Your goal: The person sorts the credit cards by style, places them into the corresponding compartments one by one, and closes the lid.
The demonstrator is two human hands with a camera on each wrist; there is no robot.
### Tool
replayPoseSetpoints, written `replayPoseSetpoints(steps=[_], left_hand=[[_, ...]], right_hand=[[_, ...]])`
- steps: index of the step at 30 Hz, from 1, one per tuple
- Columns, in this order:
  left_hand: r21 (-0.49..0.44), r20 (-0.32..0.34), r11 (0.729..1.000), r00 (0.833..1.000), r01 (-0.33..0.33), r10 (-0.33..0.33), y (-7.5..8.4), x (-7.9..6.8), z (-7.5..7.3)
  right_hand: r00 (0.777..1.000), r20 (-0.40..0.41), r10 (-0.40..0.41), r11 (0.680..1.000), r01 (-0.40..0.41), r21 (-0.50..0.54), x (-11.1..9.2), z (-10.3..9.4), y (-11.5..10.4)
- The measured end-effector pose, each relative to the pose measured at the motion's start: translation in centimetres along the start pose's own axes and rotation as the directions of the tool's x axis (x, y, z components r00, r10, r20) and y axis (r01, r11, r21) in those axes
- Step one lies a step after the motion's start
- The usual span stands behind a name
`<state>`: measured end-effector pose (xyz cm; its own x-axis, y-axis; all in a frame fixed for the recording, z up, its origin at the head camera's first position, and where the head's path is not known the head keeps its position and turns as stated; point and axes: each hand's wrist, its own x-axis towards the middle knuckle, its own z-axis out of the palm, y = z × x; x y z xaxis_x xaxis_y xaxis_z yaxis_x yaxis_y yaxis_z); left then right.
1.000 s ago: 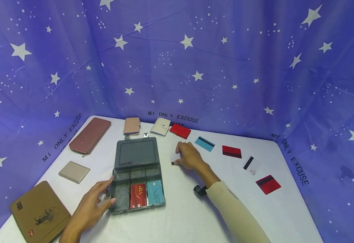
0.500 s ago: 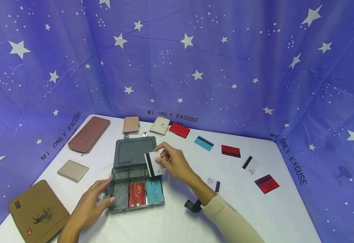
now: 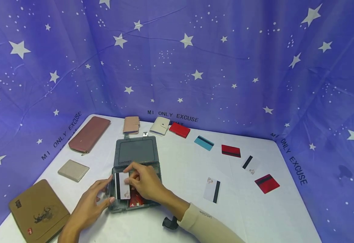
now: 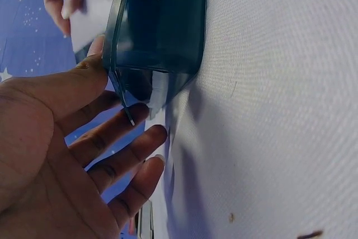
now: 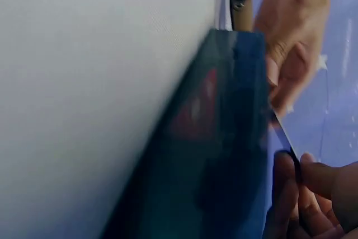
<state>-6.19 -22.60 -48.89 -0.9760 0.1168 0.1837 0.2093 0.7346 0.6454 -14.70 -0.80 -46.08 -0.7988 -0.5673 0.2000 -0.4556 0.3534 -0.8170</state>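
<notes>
My right hand pinches a white card with a black stripe between thumb and fingers. The card is over the left compartment of the open clear-grey plastic box; in the right wrist view it is edge-on, above the box rim. My left hand lies along the box's left side, thumb and fingertips at its wall; in the left wrist view its fingers are spread and slightly bent. A red card lies in the middle compartment, partly covered by my right hand, which hides much of the box's right side.
At right lie a white card, another white card, red cards and a blue card. Small card holders and a red case line the back. Wallets and a brown notebook lie left.
My right hand picked up a white card from the table right of the box and carried it left over the left compartment. The left hand stayed by the box.
</notes>
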Motion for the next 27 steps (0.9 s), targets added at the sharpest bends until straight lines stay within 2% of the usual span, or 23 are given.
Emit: replayPoseSetpoints(steps=[2,4,6,8,11,13,15,17,21,24,27], left_hand=[[-0.002,0.003,1.0,1.0,0.005,-0.005,0.0,0.0,0.0],[-0.005,0.003,1.0,1.0,0.006,-0.006,0.0,0.0,0.0],[-0.008,0.002,1.0,1.0,0.005,-0.005,-0.1,0.0,0.0],[-0.007,-0.002,1.0,1.0,-0.001,0.001,-0.1,0.0,0.0],[-0.009,-0.005,1.0,1.0,-0.005,0.005,-0.1,0.0,0.0],[-0.009,0.0,1.0,1.0,-0.004,0.004,-0.1,0.0,0.0],[-0.009,0.006,1.0,1.0,0.002,-0.002,0.0,0.0,0.0],[-0.009,0.011,1.0,1.0,0.008,-0.008,0.0,0.0,-0.1],[-0.009,0.01,1.0,1.0,0.01,-0.01,0.1,0.0,-0.1],[-0.006,0.006,1.0,1.0,0.005,-0.005,0.1,0.0,-0.1],[0.0,-0.002,1.0,1.0,0.007,-0.007,0.0,0.1,-0.1]], right_hand=[[0.999,-0.019,-0.031,0.993,0.029,-0.113,0.1,0.7,-0.1],[0.997,-0.036,-0.073,0.964,0.061,-0.257,0.2,1.3,-0.2],[0.992,-0.023,-0.122,0.898,0.1,-0.428,0.1,1.8,-0.2],[0.987,0.007,-0.163,0.799,0.136,-0.585,-0.1,2.1,-0.2],[0.979,0.071,-0.191,0.659,0.181,-0.73,-0.4,2.4,0.0],[0.977,0.102,-0.186,0.619,0.197,-0.76,-0.6,2.3,0.1],[0.977,0.126,-0.17,0.626,0.205,-0.753,-0.8,2.2,0.2],[0.976,0.151,-0.155,0.656,0.216,-0.723,-0.8,1.9,0.2],[0.976,0.17,-0.139,0.778,0.214,-0.591,-1.0,0.8,0.3],[0.982,0.128,-0.137,0.862,0.182,-0.474,-1.4,-0.6,0.7],[0.991,0.064,-0.117,0.908,0.133,-0.398,-1.9,-2.3,1.6]])
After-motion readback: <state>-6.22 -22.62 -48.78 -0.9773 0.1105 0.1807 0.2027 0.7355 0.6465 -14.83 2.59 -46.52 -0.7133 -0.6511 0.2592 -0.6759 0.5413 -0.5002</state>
